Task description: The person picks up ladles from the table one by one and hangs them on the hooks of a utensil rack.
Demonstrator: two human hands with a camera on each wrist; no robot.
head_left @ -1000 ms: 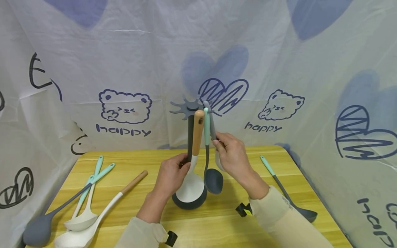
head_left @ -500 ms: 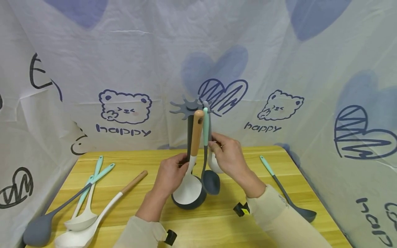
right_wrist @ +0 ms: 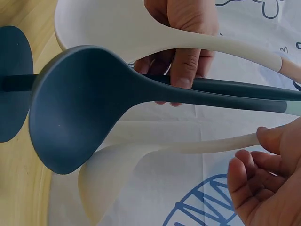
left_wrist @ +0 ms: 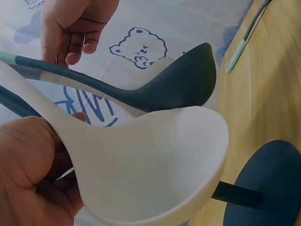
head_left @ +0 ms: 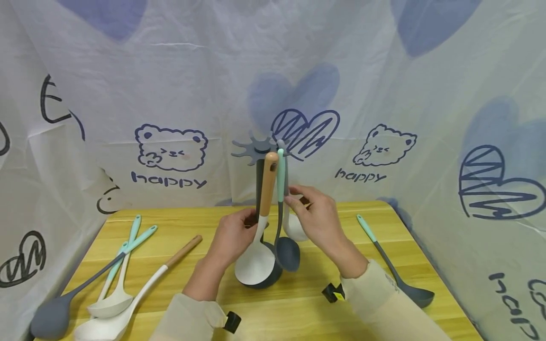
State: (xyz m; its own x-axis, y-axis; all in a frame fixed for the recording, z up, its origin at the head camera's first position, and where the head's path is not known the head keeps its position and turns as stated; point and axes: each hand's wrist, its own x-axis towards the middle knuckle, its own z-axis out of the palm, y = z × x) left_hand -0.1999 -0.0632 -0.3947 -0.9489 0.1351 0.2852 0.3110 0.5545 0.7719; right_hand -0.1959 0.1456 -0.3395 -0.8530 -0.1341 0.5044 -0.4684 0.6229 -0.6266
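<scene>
My left hand [head_left: 232, 237] grips the dark post of a utensil rack [head_left: 254, 149], whose spoked hook ring is on top and round base [left_wrist: 268, 188] stands on the table. From the ring hang a white ladle [head_left: 255, 265] with a wooden handle, a dark ladle [head_left: 287, 254] with a mint handle, and a white ladle [right_wrist: 110, 174] with a grey handle. My right hand [head_left: 317, 213] pinches the grey handle between thumb and index finger, the other fingers loosely curled. Most of that ladle's bowl is behind my right hand in the head view.
At the table's left lie a dark ladle [head_left: 50, 316] with a mint handle, a white ladle [head_left: 112, 303] and a wooden-handled white ladle [head_left: 147, 284], overlapping. Another dark ladle [head_left: 418, 294] lies on the right. Printed cloth [head_left: 239, 85] hangs behind.
My right hand has moved a little left, and the grey-handled ladle has swung from tilted to nearly upright. The two front ladles have shifted slightly left. The left hand keeps its grip.
</scene>
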